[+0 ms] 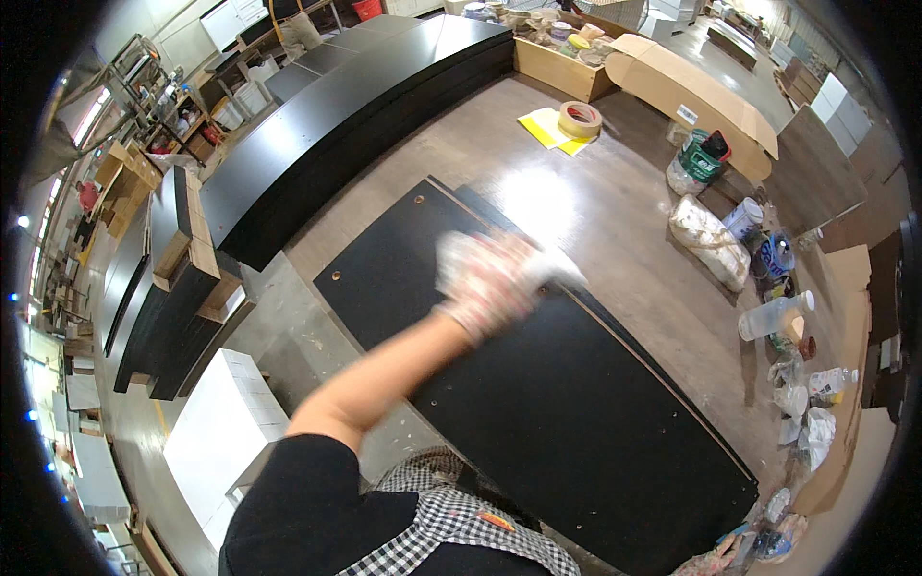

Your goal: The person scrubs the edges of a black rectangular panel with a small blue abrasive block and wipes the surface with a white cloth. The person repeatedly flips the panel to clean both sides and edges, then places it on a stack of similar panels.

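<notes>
A large black panel (557, 413) with small holes along its edges lies flat on the worktable, on top of at least one more dark panel (480, 200). My left hand (490, 278), in a pale patterned glove, is over the panel's far part and smeared by motion. A blurred white cloth (565, 269) shows at its fingers, beside the panel's right long edge. By the near right corner, at the picture's lower rim, is my right hand (711, 560), also gloved. Its fingers are too cut off and unclear to read.
Tall stacks of black boards (365, 115) stand left and behind. A tape roll (579, 120) rests on yellow sheets (547, 130). Along the right side are a green tub (698, 161), a white bag (709, 242), bottles (768, 317) and cardboard (691, 96). White boxes (226, 432) stand left.
</notes>
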A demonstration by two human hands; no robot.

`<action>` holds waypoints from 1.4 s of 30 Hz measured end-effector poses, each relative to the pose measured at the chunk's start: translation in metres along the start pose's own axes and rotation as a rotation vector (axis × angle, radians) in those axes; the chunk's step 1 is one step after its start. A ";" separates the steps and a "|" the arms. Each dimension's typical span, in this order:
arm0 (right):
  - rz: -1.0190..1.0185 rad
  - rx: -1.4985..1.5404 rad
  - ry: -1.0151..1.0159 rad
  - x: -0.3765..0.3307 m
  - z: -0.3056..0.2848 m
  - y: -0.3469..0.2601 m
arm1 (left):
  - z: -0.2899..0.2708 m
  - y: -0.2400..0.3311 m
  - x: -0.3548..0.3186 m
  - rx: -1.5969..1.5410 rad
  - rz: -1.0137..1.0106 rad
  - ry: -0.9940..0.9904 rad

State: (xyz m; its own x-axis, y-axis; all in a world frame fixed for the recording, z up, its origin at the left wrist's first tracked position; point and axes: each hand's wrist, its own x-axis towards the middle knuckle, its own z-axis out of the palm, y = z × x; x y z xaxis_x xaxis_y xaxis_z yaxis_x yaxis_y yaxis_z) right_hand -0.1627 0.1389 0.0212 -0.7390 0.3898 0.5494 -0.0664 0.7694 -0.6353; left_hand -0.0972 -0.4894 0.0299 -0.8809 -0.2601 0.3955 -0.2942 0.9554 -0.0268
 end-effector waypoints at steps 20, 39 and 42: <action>0.175 0.180 -0.089 0.001 -0.001 0.038 | 0.023 0.266 0.033 -0.757 0.532 -0.156; 0.252 0.573 0.163 -0.004 -0.108 0.090 | -0.026 0.561 -0.015 -0.579 0.844 -0.261; 0.232 0.564 0.213 0.001 -0.137 0.115 | -0.049 0.550 -0.015 -0.604 0.823 -0.421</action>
State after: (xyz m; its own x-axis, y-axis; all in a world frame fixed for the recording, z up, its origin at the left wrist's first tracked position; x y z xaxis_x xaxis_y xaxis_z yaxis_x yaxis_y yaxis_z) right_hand -0.0790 0.2968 0.0232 -0.6314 0.6501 0.4226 -0.3062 0.2916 -0.9062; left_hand -0.2280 0.0465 0.0543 -0.8138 0.5696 0.1150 0.5687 0.7398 0.3596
